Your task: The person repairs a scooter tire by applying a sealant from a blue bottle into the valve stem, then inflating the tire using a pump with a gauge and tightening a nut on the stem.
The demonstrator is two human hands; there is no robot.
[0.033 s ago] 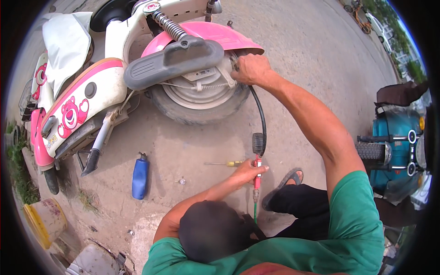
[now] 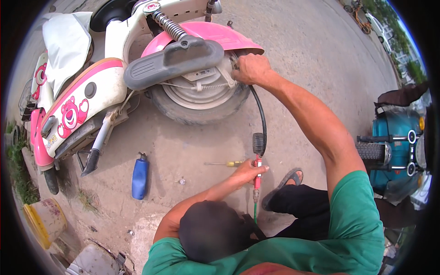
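My left hand [image 2: 248,173] is closed round a red tyre inflator [image 2: 257,184], its thumb lying across the body. A black ribbed gauge cover [image 2: 258,143] sits at the inflator's far end, and a thin green air hose [image 2: 255,213] joins its near end. From the inflator a black hose [image 2: 263,114] curves up to my right hand [image 2: 252,69]. That hand is closed on the hose end at the wheel hub, where its fingers hide the fitting. The wheel [image 2: 197,112] belongs to a white and pink scooter [image 2: 103,87], its pink mudguard [image 2: 220,34] above my hand.
A yellow-handled screwdriver [image 2: 233,163] lies just beyond my left hand. On the ground to the left is a blue bottle [image 2: 140,178], with a yellow-rimmed bucket [image 2: 39,224] farther left. A teal vehicle [image 2: 382,151] stands at the right. A dark rounded shape [image 2: 211,231] blocks part of the lower view.
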